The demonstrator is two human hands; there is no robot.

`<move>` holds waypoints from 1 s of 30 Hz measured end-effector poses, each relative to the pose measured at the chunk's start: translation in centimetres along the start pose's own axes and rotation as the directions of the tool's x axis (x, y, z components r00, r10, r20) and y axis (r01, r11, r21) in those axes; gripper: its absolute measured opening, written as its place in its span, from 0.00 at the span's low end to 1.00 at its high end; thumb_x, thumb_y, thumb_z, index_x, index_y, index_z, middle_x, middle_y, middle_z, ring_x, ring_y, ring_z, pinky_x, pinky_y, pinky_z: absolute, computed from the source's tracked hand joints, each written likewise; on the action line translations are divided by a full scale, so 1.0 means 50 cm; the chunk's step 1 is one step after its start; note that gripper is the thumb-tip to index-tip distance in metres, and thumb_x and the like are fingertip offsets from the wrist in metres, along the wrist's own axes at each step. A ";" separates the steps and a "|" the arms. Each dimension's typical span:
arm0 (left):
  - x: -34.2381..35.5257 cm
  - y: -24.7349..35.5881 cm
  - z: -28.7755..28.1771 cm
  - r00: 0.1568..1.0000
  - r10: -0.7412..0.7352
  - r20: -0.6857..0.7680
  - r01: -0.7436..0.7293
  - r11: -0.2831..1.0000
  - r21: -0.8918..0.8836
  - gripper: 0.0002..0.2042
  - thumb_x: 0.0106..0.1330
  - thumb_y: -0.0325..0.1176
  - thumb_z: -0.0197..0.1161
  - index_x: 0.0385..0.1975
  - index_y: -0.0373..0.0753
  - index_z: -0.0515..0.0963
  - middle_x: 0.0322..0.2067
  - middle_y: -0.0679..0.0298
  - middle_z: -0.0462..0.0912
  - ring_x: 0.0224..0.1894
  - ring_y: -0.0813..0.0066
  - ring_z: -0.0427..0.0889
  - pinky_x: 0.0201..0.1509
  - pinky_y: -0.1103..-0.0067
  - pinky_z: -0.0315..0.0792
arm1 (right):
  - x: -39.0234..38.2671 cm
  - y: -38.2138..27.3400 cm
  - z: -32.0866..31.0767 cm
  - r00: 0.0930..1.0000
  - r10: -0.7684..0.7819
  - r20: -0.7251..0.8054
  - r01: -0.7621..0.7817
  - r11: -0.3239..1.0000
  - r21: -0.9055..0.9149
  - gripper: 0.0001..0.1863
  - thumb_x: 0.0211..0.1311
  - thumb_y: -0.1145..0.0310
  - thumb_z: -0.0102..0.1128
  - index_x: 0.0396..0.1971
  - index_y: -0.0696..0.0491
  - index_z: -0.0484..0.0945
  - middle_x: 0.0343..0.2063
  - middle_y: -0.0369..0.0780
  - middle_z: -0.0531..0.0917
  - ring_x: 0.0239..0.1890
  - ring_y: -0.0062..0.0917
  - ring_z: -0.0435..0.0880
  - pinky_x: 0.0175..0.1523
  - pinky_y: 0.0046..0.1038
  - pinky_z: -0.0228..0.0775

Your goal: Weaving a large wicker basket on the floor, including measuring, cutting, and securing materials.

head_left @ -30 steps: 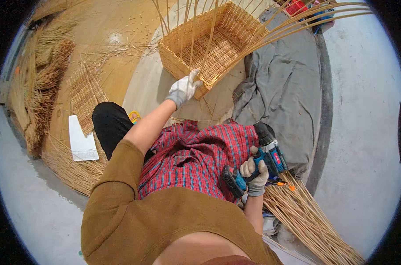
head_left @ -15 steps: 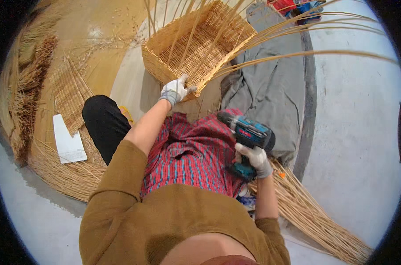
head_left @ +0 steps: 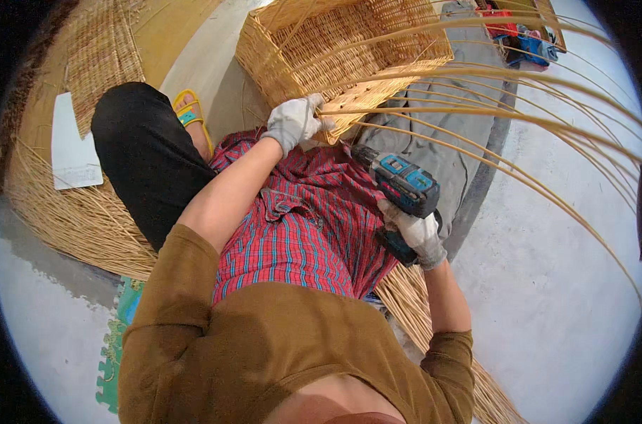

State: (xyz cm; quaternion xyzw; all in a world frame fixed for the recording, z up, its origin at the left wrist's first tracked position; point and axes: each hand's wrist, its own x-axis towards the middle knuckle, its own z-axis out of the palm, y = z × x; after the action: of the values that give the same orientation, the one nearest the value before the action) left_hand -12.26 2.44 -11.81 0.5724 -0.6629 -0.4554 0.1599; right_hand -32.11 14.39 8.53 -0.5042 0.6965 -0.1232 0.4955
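Observation:
My left hand (head_left: 296,126), in a white-and-grey glove, grips the near corner of a rectangular wicker basket (head_left: 349,42), tilted above my lap. Long loose cane rods (head_left: 501,113) stick out from its near and right sides, arching toward the right. My gloved right hand (head_left: 416,233) holds a blue-and-black cordless drill (head_left: 405,185) by the handle, with its chuck pointing up-left just below the basket's near corner. A red checked cloth (head_left: 278,254) covers my lap beneath both hands.
Woven pieces (head_left: 105,49), a white sheet (head_left: 73,152) and loose straw (head_left: 73,226) lie at the left. A grey cloth (head_left: 448,169) runs along the right, with red and blue items (head_left: 536,46) beyond. A cane bundle (head_left: 405,300) and green foam mat (head_left: 112,353) lie near me.
The drill has swung upward and left, its chuck now near the basket. The basket's near corner has come closer to my lap, and the rods now sweep lower across the right.

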 end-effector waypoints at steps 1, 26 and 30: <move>0.001 -0.002 -0.002 0.999 0.027 0.019 -0.027 1.000 -0.012 0.26 0.54 0.59 0.64 0.42 0.43 0.76 0.36 0.50 0.83 0.43 0.51 0.81 0.44 0.62 0.74 | 0.002 0.001 0.001 0.973 0.230 0.014 -0.230 0.970 0.074 0.21 0.57 0.75 0.64 0.53 0.51 0.76 0.23 0.31 0.77 0.21 0.15 0.73 0.26 0.22 0.70; -0.002 0.007 -0.013 0.993 0.056 0.102 -0.056 0.998 -0.007 0.24 0.54 0.59 0.63 0.38 0.45 0.78 0.30 0.55 0.83 0.38 0.55 0.83 0.40 0.62 0.74 | 0.008 0.008 -0.001 0.958 0.277 -0.068 -0.274 0.960 0.056 0.06 0.58 0.70 0.65 0.32 0.54 0.76 0.20 0.33 0.75 0.21 0.18 0.72 0.24 0.23 0.65; -0.002 0.012 -0.015 0.995 0.042 0.091 -0.044 0.999 0.017 0.23 0.54 0.59 0.64 0.38 0.46 0.78 0.29 0.55 0.83 0.38 0.55 0.83 0.40 0.62 0.74 | 0.010 0.022 -0.010 0.968 0.250 -0.006 -0.250 0.968 -0.002 0.06 0.59 0.71 0.64 0.32 0.54 0.76 0.22 0.33 0.76 0.22 0.18 0.73 0.24 0.23 0.66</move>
State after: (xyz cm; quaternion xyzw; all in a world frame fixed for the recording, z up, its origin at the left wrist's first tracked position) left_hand -12.02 2.14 -10.92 0.5381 -0.6859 -0.4713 0.1341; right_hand -33.15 14.31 7.73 -0.4127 0.7562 -0.0601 0.5042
